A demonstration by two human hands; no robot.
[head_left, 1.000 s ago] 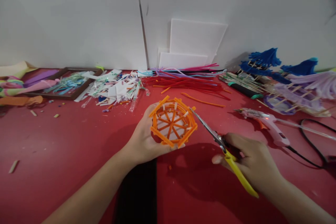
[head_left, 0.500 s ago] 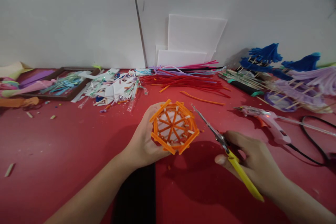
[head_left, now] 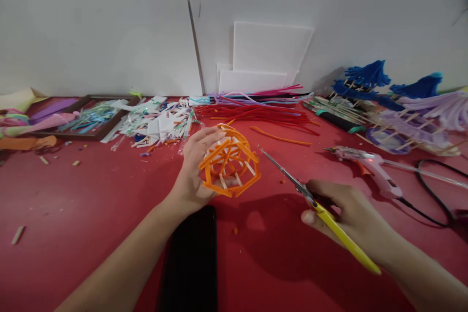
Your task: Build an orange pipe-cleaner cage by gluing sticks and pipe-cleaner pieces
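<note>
My left hand is closed round the left side of an orange pipe-cleaner frame with pale wooden sticks between its rings. The frame is held above the red table, tilted so its open, spoked side faces partly toward me. In my right hand is a pair of scissors with yellow handles, gripped at the handles. Their metal blades point up and left, with the tips just right of the orange frame and apart from it. Some of my left fingers are hidden behind the frame.
A black phone-like slab lies below my left hand. Pipe cleaners are heaped at the back, beside white scraps. At right lie a pink hot glue gun with its cable and blue and lilac stick models. White boards lean on the wall.
The orange frame has moved slightly left and up and has tilted, now showing its side sticks. The scissors stay in my right hand and have shifted a little, their tips slightly further left.
</note>
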